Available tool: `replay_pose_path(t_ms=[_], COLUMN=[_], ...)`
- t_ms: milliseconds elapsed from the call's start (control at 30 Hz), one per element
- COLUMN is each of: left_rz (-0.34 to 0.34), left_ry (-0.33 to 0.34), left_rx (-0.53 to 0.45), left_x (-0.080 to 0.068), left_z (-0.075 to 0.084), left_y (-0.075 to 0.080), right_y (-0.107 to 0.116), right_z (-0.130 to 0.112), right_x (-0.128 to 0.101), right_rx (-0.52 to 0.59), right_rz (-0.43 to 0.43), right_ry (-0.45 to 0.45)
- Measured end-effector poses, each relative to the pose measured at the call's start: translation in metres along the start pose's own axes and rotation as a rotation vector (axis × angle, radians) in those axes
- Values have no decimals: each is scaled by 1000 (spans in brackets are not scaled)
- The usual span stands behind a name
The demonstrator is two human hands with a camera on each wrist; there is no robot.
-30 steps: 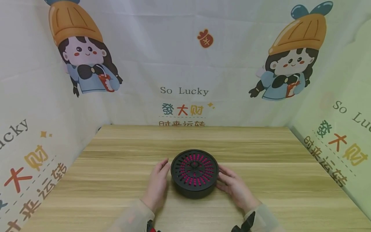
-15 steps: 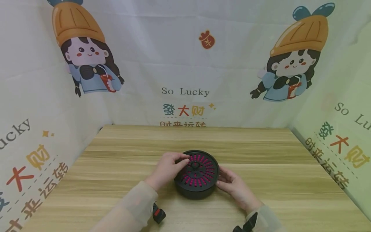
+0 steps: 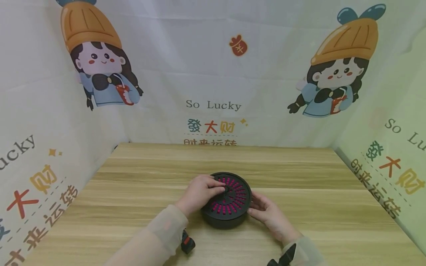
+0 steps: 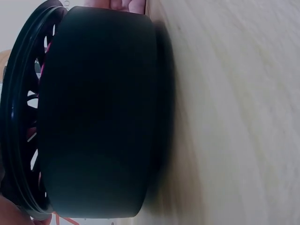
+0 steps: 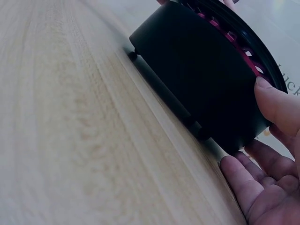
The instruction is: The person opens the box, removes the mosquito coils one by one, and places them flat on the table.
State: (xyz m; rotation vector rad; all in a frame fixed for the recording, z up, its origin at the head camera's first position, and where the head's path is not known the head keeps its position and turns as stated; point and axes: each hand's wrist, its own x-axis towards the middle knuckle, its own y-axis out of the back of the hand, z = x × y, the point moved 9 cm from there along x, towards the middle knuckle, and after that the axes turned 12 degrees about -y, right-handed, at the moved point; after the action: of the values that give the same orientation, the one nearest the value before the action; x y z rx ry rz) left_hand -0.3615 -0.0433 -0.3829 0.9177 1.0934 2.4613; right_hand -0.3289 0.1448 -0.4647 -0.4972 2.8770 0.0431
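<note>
- The wooden table (image 3: 133, 207) fills the lower half of the head view, walled in by a printed cloth backdrop (image 3: 213, 74) with cartoon figures across the upper half
- The round black container (image 3: 227, 201) stands flat at lower centre of the head view, on small feet seen in the right wrist view; its slotted lid (image 3: 233, 194) shows pink through the radial slits
- It looks like rigid moulded plastic, probably light and hollow, with a smooth dark side wall (image 4: 98, 117) that I judge somewhat slippery; the thin ribs of the lid seem the most breakable part, so the sturdy wall or the raised rim is the better place to hold, and the small hub at the lid's middle offers a pinch point
- The left hand (image 3: 199, 192) comes in from lower left, forearm angled up and right, palm down over the lid's left part, fingers curled with the tips closing on the central hub
- The right hand (image 3: 266, 212) lies low at the container's right side, fingers (image 5: 276, 105) loosely spread and fairly straight, tips touching the wall, thumb near the rim
- Sheer pale sleeves (image 3: 159, 236) cover both wrists
</note>
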Motion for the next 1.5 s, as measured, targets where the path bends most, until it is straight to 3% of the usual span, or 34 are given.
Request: replay_pose_path(t_ms=[500, 900, 1067, 1267, 1500], left_rz=[59, 93, 99, 100, 150], left_ry=[63, 105, 129, 211, 267], left_rx=[-78, -135, -129, -147, -171], left_x=[-3, -7, -15, -28, -44], left_z=[-6, -15, -29, -54, -82], left_y=[1, 19, 33, 51, 75], right_y=[-1, 1, -1, -1, 0], right_z=[1, 3, 1, 3, 3], right_x=[0, 0, 0, 1, 2], right_rx=[-1, -17, -23, -21, -10], right_rz=[2, 55, 44, 53, 44], right_ry=[14, -7, 2, -6, 2])
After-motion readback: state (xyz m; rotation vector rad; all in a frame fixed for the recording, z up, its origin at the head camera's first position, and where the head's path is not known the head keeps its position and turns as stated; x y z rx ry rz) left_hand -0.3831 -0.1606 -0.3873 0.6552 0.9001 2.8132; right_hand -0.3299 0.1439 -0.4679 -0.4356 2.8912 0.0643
